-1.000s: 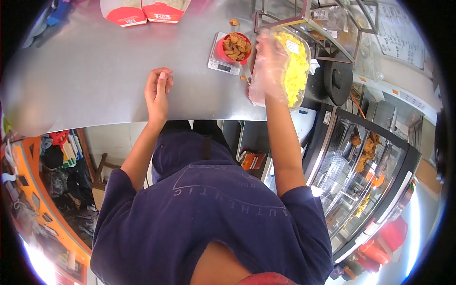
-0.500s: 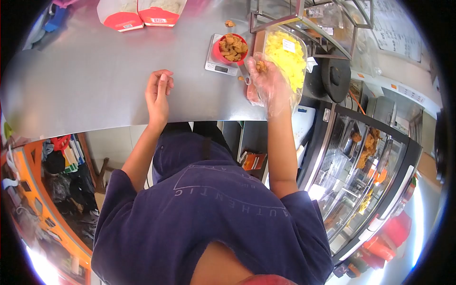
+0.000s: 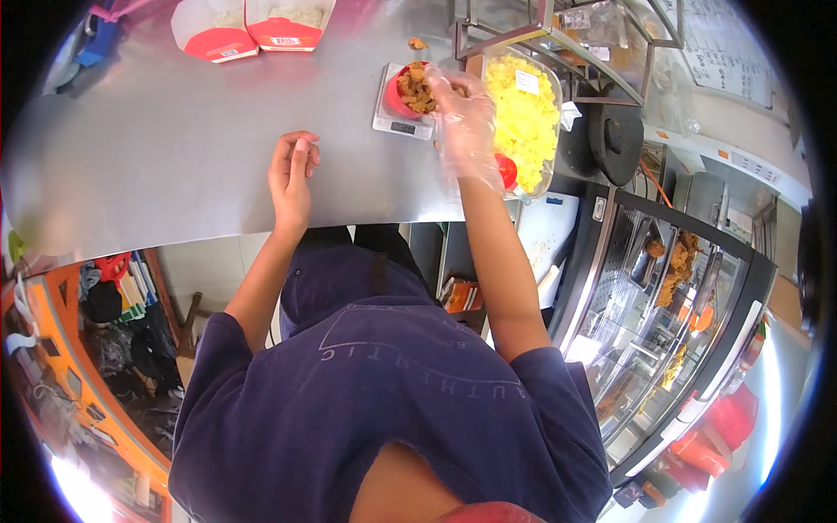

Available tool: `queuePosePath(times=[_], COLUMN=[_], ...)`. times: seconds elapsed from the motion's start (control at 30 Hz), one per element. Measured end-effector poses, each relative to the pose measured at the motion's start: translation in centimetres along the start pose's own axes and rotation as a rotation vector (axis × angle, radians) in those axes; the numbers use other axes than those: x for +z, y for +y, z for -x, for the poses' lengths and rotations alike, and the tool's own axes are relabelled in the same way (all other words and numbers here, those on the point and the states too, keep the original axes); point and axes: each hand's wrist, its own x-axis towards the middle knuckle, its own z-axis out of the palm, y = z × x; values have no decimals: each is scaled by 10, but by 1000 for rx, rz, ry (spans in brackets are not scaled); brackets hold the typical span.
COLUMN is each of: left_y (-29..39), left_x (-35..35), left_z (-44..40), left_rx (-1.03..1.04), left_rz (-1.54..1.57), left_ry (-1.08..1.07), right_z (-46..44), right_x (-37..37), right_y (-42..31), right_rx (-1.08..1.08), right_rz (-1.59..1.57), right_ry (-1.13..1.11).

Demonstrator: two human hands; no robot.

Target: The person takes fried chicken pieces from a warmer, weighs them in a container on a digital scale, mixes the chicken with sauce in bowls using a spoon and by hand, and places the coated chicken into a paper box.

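Observation:
My right hand (image 3: 466, 131), in a clear plastic glove, reaches over a red cup (image 3: 400, 103). Its bent fingers close around a brown fried chicken piece (image 3: 459, 90) at the cup's right side, mostly covered by the glove. More fried chicken pieces (image 3: 415, 91) fill the cup, which stands on a small digital scale (image 3: 384, 118). My bare left hand (image 3: 292, 170) hovers at the table's near side, fingers loosely curled and slightly apart, holding nothing. Beside my right hand is a clear tub of yellow food (image 3: 521, 118); something red (image 3: 506, 171) shows by my right wrist.
Two red and white boxes (image 3: 289, 35) holding white food stand at the back of the steel table (image 3: 200, 139). One loose chicken piece (image 3: 418, 43) lies behind the scale. A metal rack (image 3: 514, 39) overhangs the back right. A glass food cabinet (image 3: 667, 305) is at right.
My right hand has moved left and up from beside the yellow tub to the cup, bringing the chicken piece. My left hand stays almost still.

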Motion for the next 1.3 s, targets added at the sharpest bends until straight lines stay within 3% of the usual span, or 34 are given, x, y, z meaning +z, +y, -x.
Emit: queuePosePath(times=[0.2,0.4,0.63,0.7,0.77,0.83,1.03,1.23,1.3], left_y=[-1,-4,-5,-4,-4,-5,-5,-2,-2], left_x=[-2,-4,-3,-2,-2,-2,0,4,5], left_z=[0,-2,-5,-6,-6,-7,-9,-9,-9], left_rx=[-11,-7,-5,-10,-13,-10,7,9,5], left_rz=[7,0,12,12,14,18,4,0,3], left_ry=[10,14,5,0,-1,-1,-8,-24,-34], right_z=[-10,-10,-19,-18,-15,-12,8,6,7], right_x=[14,7,-28,-43,-50,-52,-59,-52,-42], right_y=[24,31,27,40,39,33,21,24,25], right_rx=[-226,-80,358,270,266,345,347,304,147], right_rz=[90,-261,-432,-255,-290,-540,-607,-457,-339], right_ry=[50,-7,107,2,-35,-1,14,70,28])
